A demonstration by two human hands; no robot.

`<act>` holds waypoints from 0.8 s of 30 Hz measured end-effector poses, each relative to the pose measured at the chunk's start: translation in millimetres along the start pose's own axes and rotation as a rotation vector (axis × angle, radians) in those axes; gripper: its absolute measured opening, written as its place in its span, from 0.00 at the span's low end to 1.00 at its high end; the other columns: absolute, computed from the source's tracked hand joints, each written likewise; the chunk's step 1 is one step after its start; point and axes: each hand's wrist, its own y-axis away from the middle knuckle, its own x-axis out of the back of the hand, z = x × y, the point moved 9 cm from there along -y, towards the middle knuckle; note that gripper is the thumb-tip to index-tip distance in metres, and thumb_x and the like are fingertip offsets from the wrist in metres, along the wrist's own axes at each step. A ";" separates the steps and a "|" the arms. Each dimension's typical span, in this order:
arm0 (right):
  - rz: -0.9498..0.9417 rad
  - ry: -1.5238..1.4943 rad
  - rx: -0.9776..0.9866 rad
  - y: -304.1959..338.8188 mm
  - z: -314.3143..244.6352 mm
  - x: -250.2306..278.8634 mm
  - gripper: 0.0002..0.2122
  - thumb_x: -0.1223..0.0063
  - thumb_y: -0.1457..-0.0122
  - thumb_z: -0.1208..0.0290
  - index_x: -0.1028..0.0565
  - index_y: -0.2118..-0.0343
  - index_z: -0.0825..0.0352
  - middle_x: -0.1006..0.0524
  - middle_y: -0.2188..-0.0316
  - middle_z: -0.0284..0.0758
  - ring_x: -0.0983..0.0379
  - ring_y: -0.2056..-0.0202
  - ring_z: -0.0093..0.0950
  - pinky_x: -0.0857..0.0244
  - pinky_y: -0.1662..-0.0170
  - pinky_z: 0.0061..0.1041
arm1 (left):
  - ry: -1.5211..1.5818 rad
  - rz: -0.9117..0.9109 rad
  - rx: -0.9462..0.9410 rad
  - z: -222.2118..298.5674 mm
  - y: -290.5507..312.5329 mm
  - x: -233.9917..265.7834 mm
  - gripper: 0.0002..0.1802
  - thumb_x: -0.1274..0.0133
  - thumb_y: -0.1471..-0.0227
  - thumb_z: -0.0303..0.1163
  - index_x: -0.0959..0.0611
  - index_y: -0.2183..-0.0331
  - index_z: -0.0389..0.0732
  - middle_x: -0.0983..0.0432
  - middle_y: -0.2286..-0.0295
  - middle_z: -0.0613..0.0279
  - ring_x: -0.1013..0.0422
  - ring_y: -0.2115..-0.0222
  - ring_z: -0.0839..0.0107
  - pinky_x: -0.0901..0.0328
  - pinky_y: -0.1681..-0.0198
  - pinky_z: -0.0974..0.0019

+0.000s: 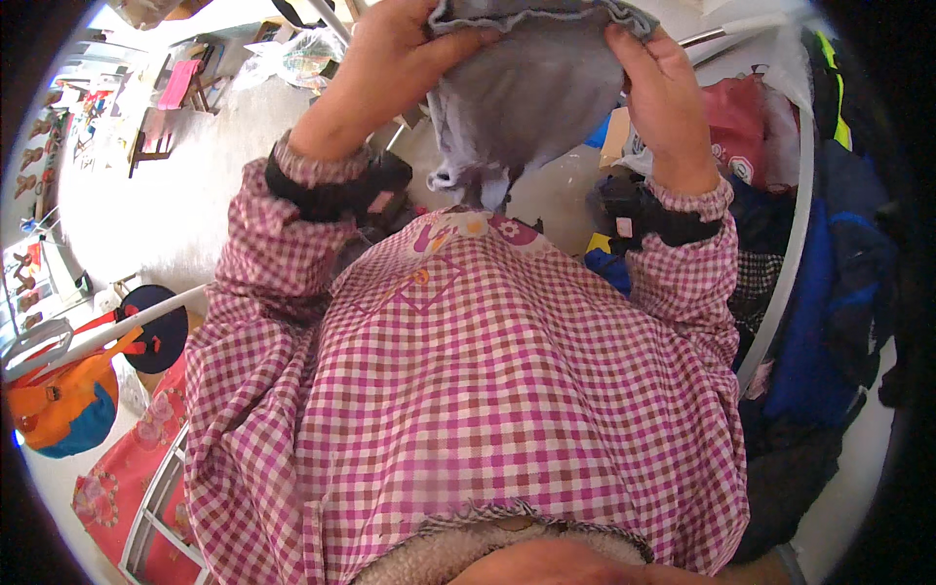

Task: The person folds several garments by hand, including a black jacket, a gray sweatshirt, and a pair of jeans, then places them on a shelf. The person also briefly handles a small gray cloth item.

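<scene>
At the top of the head view I hold up a grey cloth garment [531, 93] with a wavy, gathered-looking upper edge. My left hand [395, 58] pinches its left side, thumb lying across the front of the cloth. On the opposite side my right hand [671, 102] grips the upper right corner, its fingers partly behind the fabric. The cloth hangs between both hands and narrows to a bunched, ragged-looking lower end. What kind of garment it is, I cannot tell. My forearms are in checked pink sleeves with dark bands near the cuffs.
Dark and blue clothes [824, 302] hang at the right beside a curved pale metal bar [801, 244]. A red bag [733, 127] sits behind my right hand. At lower left are an orange and blue bag [63, 409], a white metal rack [151, 512] and red flowered fabric [141, 439].
</scene>
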 end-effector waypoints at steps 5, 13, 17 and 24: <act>0.022 -0.246 0.075 17.7 -29.4 -9.5 0.12 0.50 0.37 0.69 0.26 0.54 0.67 0.23 0.61 0.27 0.30 0.59 0.18 0.36 0.57 0.19 | -0.005 -0.061 -0.013 30.8 20.5 10.9 0.11 0.48 0.46 0.26 0.21 0.60 0.33 0.23 0.67 0.59 0.28 0.66 0.72 0.33 0.62 0.67; -0.685 -0.510 0.465 93.2 -136.9 -18.9 0.13 0.52 0.37 0.71 0.26 0.52 0.66 0.25 0.54 0.38 0.27 0.55 0.32 0.34 0.53 0.27 | 0.263 -0.040 -0.414 91.4 80.3 44.1 0.12 0.48 0.48 0.27 0.20 0.61 0.34 0.23 0.65 0.57 0.27 0.64 0.70 0.33 0.63 0.69; -1.203 -0.455 0.637 138.6 -186.2 -59.7 0.12 0.56 0.36 0.69 0.25 0.53 0.63 0.25 0.55 0.43 0.25 0.59 0.39 0.31 0.60 0.31 | 0.478 -0.564 -0.620 149.5 118.7 7.0 0.12 0.50 0.47 0.29 0.21 0.61 0.34 0.24 0.63 0.56 0.27 0.63 0.68 0.33 0.63 0.68; -1.416 -0.644 0.824 180.5 -186.8 -101.5 0.11 0.57 0.36 0.70 0.24 0.56 0.64 0.25 0.56 0.43 0.25 0.60 0.38 0.32 0.63 0.27 | 0.402 -1.051 -0.965 179.0 171.0 -35.8 0.12 0.54 0.42 0.35 0.20 0.69 0.38 0.23 0.65 0.55 0.25 0.66 0.64 0.33 0.68 0.65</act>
